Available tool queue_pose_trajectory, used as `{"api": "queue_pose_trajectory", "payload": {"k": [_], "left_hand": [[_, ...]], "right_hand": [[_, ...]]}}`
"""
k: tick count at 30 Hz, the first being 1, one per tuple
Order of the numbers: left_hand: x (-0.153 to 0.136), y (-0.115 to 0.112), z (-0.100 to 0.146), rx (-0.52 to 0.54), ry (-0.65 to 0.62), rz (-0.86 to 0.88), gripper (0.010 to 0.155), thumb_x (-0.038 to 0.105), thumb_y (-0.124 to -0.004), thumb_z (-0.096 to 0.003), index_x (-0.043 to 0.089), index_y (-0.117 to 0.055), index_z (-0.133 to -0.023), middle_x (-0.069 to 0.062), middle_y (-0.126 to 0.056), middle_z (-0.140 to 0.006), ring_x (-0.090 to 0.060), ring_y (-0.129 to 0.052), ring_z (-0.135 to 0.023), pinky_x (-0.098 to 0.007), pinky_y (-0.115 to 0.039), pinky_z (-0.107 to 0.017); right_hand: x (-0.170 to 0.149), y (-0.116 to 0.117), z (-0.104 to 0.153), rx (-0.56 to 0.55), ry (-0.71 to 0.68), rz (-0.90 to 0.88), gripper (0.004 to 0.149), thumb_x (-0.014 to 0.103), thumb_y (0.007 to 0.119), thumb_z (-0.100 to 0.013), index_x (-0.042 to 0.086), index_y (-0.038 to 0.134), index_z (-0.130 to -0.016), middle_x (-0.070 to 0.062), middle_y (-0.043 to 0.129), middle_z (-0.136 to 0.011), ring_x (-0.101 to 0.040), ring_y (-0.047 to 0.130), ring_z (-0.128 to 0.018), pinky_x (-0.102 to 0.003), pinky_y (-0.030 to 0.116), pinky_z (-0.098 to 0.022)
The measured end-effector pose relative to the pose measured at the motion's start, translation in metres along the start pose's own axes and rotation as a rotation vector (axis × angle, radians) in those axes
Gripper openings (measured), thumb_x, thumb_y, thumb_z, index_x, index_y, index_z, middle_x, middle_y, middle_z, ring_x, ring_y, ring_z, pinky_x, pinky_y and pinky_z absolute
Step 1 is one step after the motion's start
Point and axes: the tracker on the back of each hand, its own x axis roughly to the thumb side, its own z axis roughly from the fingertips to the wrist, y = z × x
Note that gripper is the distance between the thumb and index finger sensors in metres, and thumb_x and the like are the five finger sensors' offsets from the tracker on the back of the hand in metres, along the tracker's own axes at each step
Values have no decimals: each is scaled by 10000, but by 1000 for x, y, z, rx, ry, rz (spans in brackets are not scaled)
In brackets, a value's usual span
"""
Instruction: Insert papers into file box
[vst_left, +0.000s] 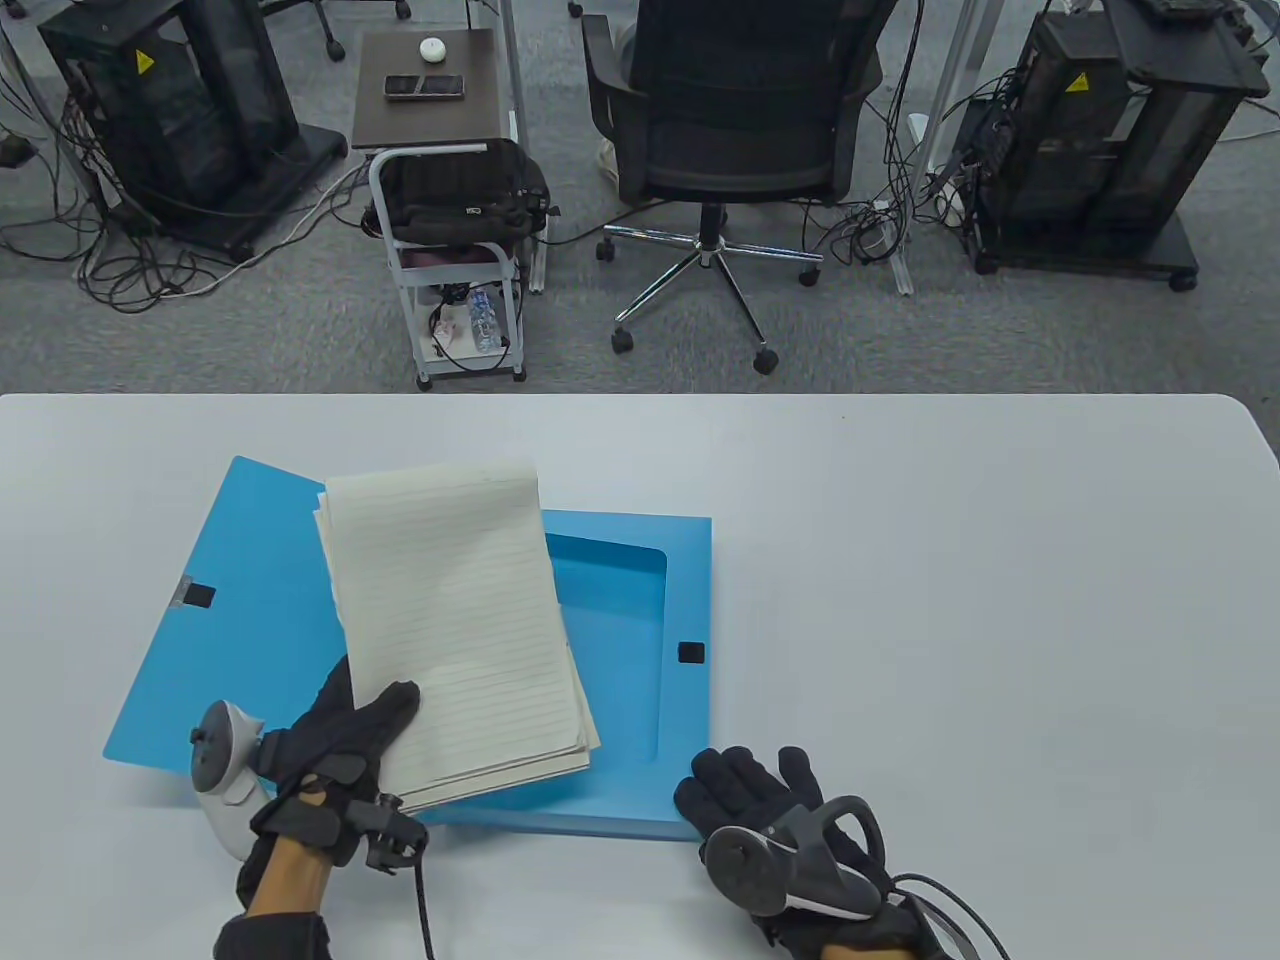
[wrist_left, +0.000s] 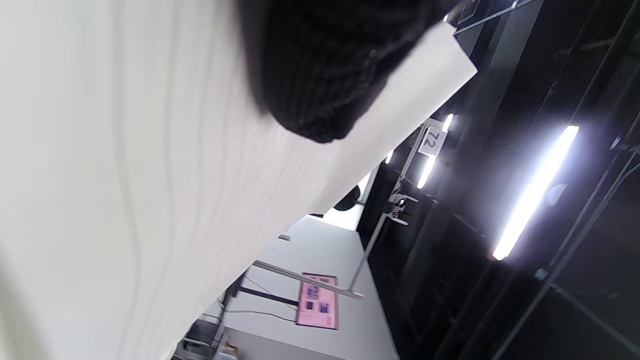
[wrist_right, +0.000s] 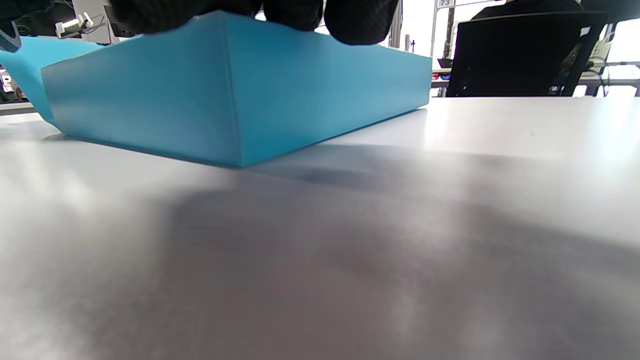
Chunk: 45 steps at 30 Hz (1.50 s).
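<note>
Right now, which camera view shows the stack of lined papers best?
The table view: the whole stack of lined papers shows there, angled over the open blue file box with the left hand gripping its near corner. The left wrist view shows only a blurred close-up of the sheets; the right wrist view shows none.

Gloved fingertips (wrist_right: 357, 20) rest on the top edge of a blue box (wrist_right: 230, 95) on a grey table (wrist_right: 350, 240); a black chair (wrist_right: 510, 55) stands behind.
</note>
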Motion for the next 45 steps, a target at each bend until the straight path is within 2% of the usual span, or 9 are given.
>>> {"api": "queue_pose_trajectory", "payload": {"k": [3, 6, 13, 18, 21, 24, 36, 42, 45], "left_hand": [[28, 20, -8, 45, 50, -173, 683, 267, -895, -408, 224, -592, -1018, -217, -852, -822, -428, -1098, -445, -432, -977, -234], [42, 38, -16, 138, 127, -285, 682, 262, -900, -402, 237, -605, -1016, -219, -856, -819, -434, -1102, -431, -435, -979, -222], [24, 61, -29, 290, 284, -351, 667, 264, -923, -374, 204, -667, -987, -237, -904, -757, -432, -1116, -371, -428, -981, -173], [8, 69, -37, 258, 403, -398, 663, 269, -928, -368, 203, -687, -981, -234, -923, -738, -424, -1123, -356, -420, -983, -163], [-3, 74, -39, 243, 450, -291, 671, 269, -930, -365, 204, -681, -984, -232, -921, -742, -425, -1121, -358, -420, -980, -165], [-9, 77, -39, 195, 501, -331, 674, 284, -923, -366, 232, -667, -987, -197, -918, -765, -410, -1121, -388, -415, -976, -189], [-25, 66, -41, 172, 703, -456, 703, 306, -916, -353, 175, -630, -982, -144, -918, -747, -378, -1122, -382, -413, -943, -172], [-35, 45, -48, 143, 784, -572, 748, 346, -927, -338, 134, -599, -975, -130, -888, -748, -369, -1100, -431, -435, -925, -229], [-34, 29, -55, 126, 829, -718, 745, 376, -935, -331, 113, -619, -952, -131, -890, -720, -367, -1085, -459, -462, -908, -281]], "right_hand": [[-3, -1, -1, 82, 2, -41, 589, 426, 595, -417, 314, 360, -945, 1, 310, -1069, -313, 449, -1014, -700, 419, -691], [0, -4, -3, 52, -1, -6, 572, 421, 599, -412, 302, 404, -936, -3, 355, -1066, -300, 471, -1010, -690, 436, -693], [-4, -1, -3, 85, -9, -50, 597, 433, 607, -412, 305, 368, -944, -5, 311, -1069, -326, 440, -1011, -698, 428, -689], [-4, -1, -3, 90, -9, -53, 596, 433, 606, -411, 302, 372, -943, -6, 312, -1069, -358, 440, -1007, -702, 427, -685], [-7, -1, -4, 140, -26, -76, 616, 439, 606, -411, 304, 339, -949, -8, 271, -1068, -365, 412, -1010, -704, 416, -686], [-9, -1, -4, 145, -26, -90, 617, 439, 607, -411, 309, 335, -949, -2, 260, -1067, -367, 402, -1010, -705, 408, -686], [-8, -2, -5, 138, -32, -61, 618, 444, 608, -407, 308, 344, -949, -6, 276, -1070, -384, 417, -1008, -704, 415, -687], [-8, -2, -5, 136, -35, -59, 620, 447, 607, -405, 304, 349, -950, -10, 284, -1071, -377, 418, -1009, -704, 411, -688], [-8, -2, -5, 139, -36, -62, 624, 452, 604, -402, 305, 346, -951, -9, 279, -1072, -385, 433, -1007, -705, 416, -688]]}}
